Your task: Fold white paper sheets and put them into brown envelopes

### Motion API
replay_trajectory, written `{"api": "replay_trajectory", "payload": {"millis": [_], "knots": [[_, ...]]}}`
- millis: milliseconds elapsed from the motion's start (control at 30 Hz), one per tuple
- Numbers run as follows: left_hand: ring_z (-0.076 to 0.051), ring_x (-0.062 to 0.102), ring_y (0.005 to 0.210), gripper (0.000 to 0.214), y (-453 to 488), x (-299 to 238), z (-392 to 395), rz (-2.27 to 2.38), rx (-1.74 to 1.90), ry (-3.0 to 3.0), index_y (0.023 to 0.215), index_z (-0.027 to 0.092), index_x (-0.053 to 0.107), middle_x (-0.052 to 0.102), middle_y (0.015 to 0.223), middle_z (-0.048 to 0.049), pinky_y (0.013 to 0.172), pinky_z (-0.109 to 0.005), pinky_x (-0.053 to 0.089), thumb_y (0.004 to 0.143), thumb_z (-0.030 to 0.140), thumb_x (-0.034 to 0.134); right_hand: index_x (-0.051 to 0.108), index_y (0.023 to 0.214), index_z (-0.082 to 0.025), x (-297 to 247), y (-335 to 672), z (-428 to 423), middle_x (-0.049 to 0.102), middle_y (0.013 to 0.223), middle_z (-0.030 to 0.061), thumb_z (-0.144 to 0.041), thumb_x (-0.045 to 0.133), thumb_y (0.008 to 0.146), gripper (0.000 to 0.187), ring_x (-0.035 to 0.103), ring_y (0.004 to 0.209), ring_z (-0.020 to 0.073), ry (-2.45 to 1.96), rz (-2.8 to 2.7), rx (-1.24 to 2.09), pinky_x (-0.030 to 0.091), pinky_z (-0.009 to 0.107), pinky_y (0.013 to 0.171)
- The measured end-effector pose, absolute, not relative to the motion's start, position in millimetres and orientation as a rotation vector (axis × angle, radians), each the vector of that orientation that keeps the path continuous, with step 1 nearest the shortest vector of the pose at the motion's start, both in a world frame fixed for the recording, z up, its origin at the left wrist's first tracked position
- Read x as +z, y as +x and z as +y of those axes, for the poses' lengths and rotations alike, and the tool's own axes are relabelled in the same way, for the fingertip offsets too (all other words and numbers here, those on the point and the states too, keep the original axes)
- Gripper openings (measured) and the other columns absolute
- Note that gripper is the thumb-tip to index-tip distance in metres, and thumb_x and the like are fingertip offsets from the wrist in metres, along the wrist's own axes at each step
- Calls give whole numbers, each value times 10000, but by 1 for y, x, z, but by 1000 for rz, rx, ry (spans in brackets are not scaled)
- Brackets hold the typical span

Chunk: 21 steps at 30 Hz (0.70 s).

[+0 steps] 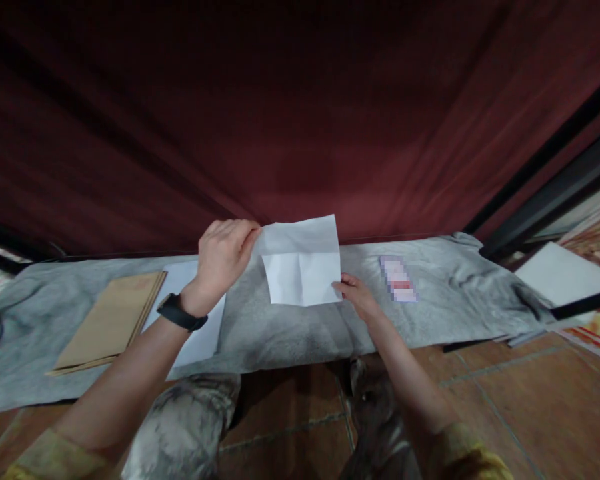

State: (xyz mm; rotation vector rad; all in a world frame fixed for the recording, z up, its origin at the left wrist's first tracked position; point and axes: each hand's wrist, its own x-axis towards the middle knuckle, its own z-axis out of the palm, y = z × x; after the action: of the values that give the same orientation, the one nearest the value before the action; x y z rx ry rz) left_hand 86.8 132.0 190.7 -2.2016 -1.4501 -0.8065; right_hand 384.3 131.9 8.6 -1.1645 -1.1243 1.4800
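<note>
A white sheet of paper (305,263) with crossing fold creases is held up above the grey cloth. My left hand (226,252), with a dark watch (181,313) on the wrist, pinches its upper left corner. At the sheet's lower right edge, my right hand (356,293) grips it between thumb and fingers. Under my left forearm lie more white sheets (207,333), partly covered by the arm. Beside them, to the left, sits a stack of brown paper envelopes (110,320). A blurred pinkish, pixelated item (399,279) rests to the right of my right hand.
The grey cloth (290,340) covers a long low surface before a dark red curtain (300,133). At the right stand dark frame bars (550,160) and a white flat piece (565,273). Brown floor tiles (540,407) lie below, near my knees.
</note>
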Motion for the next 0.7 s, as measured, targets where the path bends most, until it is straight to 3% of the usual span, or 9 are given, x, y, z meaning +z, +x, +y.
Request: {"api": "replay_trajectory", "payload": {"millis": [133, 267, 367, 500, 700], "knots": [[-250, 691, 959, 266, 93, 208, 90, -1332, -914, -2194, 976, 225, 673, 749, 997, -67, 926, -440, 496, 1015, 319, 428, 666, 887, -221, 9, 385, 151, 741, 976, 55, -345, 627, 766, 177, 666, 954, 237, -1211, -1126, 1078, 527, 354, 868], [-215, 723, 988, 227, 70, 176, 47, -1055, -851, -2345, 1042, 283, 684, 777, 1059, -28, 1013, -450, 513, 966, 193, 490, 665, 949, -224, 7, 387, 159, 695, 1217, 88, -264, 489, 860, 201, 617, 1161, 247, -1243, -1284, 711, 469, 418, 1039], [-187, 704, 1122, 305, 48, 133, 19, -927, -705, -2518, 1164, 281, 665, 753, 1213, -28, 1093, -419, 493, 968, 137, 480, 691, 1020, -224, 2, 387, 158, 656, 1323, 92, -164, 471, 864, 277, 553, 1280, 254, -1268, -1525, 523, 399, 464, 1125], [-191, 646, 1244, 359, 41, 88, -14, -939, -556, -2641, 1190, 235, 671, 696, 1337, -64, 1181, -425, 430, 959, 63, 457, 703, 1180, -203, -7, 386, 148, 571, 1467, 106, -78, 451, 875, 415, 437, 1422, 252, -1360, -1960, 385, 349, 477, 1180], [-228, 656, 1230, 386, 50, 46, -37, -1069, -449, -2703, 1149, 201, 707, 711, 1305, -81, 1132, -423, 495, 915, 37, 448, 451, 1530, -239, -17, 378, 112, 368, 1637, 77, -19, 487, 809, 755, 314, 1517, 247, -1268, -2464, 340, 277, 492, 1234]]}}
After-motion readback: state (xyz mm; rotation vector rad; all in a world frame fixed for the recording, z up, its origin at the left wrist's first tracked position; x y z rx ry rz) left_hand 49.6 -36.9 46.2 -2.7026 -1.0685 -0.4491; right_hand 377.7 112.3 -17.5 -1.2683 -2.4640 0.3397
